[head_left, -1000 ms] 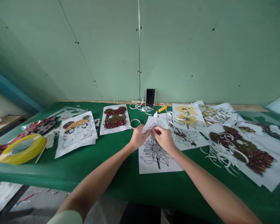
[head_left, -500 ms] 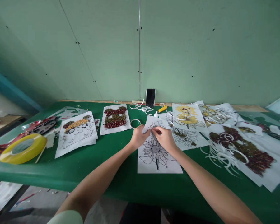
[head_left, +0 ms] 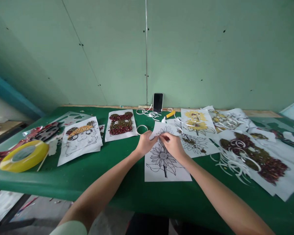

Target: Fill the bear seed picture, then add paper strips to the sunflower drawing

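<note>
A white sheet with a line drawing of sunflowers [head_left: 163, 156] lies on the green table before me. Over its upper part my left hand [head_left: 145, 143] is closed, thumb pointing toward the other hand. Close beside it, my right hand [head_left: 173, 144] has its fingertips pinched together above the upper flower. Whatever sits between the fingers of either hand is too small or hidden to make out. A white ring of strip [head_left: 142, 129] lies just behind my left hand. To the right, a second flower drawing [head_left: 194, 144] carries some dark green bits.
On the left are a yellow tape roll [head_left: 24, 156], a hamster picture [head_left: 82, 135] and a bear picture [head_left: 121, 123]. A phone [head_left: 158, 102] leans on the wall near a yellow-handled tool [head_left: 171, 114]. White strips [head_left: 235, 163] and more pictures cover the right.
Almost nothing differs. Both hands keep their place over the sheet, with at most a slight shift of the fingers.
</note>
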The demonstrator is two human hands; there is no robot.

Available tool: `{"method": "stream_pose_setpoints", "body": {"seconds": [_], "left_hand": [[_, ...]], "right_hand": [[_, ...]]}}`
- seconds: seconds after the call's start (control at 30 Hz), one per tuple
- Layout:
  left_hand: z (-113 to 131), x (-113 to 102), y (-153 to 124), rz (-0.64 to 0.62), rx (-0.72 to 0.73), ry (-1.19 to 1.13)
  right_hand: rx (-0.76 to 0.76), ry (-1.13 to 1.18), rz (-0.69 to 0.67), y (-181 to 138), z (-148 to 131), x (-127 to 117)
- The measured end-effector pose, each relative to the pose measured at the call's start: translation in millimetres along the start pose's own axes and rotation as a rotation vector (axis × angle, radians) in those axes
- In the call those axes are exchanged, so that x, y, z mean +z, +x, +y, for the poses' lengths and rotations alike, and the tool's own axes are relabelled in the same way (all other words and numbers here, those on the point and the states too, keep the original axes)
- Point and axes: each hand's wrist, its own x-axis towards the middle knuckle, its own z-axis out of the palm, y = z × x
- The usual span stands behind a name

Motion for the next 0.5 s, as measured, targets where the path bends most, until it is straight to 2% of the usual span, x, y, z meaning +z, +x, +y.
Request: {"method": "stream_pose_setpoints", "body": {"seconds": [0.5], "left_hand": [[-3.0, 0.0, -0.1, -0.014, 0.032, 0.01]], "right_hand": [[-0.031, -0.016, 0.007, -0.3, -2.2, 0.0]]}}
